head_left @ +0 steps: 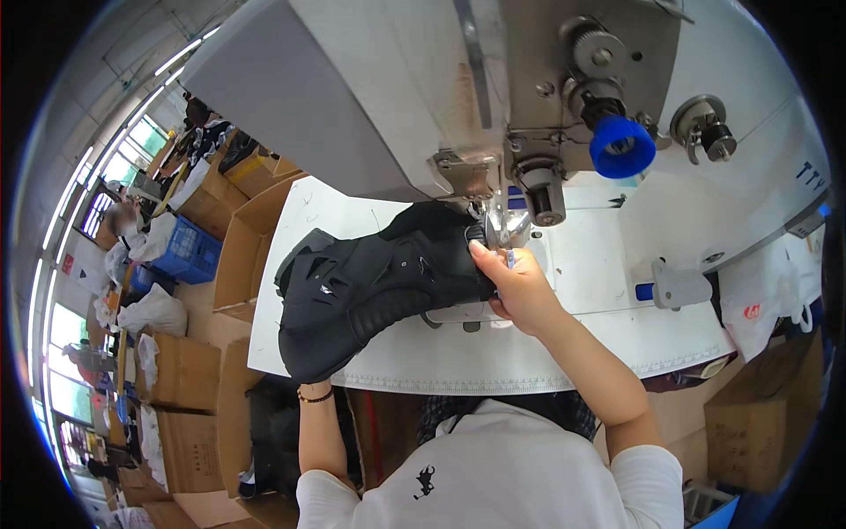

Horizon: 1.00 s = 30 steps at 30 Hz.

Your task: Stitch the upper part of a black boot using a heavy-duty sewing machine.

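A black shoe upper (370, 295), padded and ribbed, lies across the white sewing machine table with its collar end under the machine's needle area. My right hand (520, 286) is closed on that collar end, thumb on top, right beside the presser foot (495, 231). Something small and bluish shows at its fingers. From below, my left forearm reaches up to the other end of the upper; a dark beaded bracelet (315, 397) circles its wrist. The upper hides my left hand, so its fingers do not show.
The sewing machine head (423, 97) overhangs the table, with a blue thread cone holder (621, 148) on it. A ruler strip (458, 386) follows the table's front edge. Cardboard boxes (187, 450) and a blue crate (189, 251) stand left. A white plastic bag (760, 304) hangs right.
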### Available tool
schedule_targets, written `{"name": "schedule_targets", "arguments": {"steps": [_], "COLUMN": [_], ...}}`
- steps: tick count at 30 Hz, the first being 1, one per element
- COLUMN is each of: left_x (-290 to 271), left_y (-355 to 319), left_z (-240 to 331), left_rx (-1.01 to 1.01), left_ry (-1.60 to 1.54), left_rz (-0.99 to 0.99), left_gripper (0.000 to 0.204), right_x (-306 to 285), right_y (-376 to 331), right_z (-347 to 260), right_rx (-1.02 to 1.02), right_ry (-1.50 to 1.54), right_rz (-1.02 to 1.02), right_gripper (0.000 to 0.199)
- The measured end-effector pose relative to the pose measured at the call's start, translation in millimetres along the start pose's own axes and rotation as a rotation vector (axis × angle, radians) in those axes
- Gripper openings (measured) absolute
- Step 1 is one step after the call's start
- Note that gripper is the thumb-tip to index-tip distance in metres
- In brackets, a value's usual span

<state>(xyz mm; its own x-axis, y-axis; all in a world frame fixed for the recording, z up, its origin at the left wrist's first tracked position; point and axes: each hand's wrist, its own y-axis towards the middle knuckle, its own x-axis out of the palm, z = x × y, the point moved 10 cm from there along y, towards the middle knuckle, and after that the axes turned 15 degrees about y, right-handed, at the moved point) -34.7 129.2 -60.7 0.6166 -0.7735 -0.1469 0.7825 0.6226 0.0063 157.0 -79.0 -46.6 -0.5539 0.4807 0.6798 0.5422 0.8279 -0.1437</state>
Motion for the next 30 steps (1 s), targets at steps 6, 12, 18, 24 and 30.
{"name": "schedule_targets", "arguments": {"steps": [6,12,18,24,30], "left_x": [-36.2,-35.9,16.8,-50.1,43.5], "left_y": [-30.5,-27.3,-18.0,-43.0,37.8], "left_z": [-3.8,-5.0,-9.6,44.2,151.3], "left_rx": [-0.028,-0.041,-0.034,-0.009,0.321], "left_ry": [0.105,0.178,0.234,0.483,0.836], "left_rz": [0.003,0.005,0.017,0.251,-0.167], "left_gripper": [0.051,0.049,0.048,0.028,0.051], "right_x": [-0.2,-2.1,-0.3,5.1,-4.7], "right_y": [-6.9,-10.1,-15.3,-2.0,-5.9], "right_z": [-23.9,-15.7,-17.1,-35.6,-28.8], "right_rx": [-0.199,0.043,0.066,-0.165,-0.228], "right_ry": [-0.161,-0.024,0.002,-0.244,-0.122], "right_rz": [0.095,0.034,0.064,0.006,-0.013], "right_gripper": [0.041,0.036,0.033,0.034,0.020]}}
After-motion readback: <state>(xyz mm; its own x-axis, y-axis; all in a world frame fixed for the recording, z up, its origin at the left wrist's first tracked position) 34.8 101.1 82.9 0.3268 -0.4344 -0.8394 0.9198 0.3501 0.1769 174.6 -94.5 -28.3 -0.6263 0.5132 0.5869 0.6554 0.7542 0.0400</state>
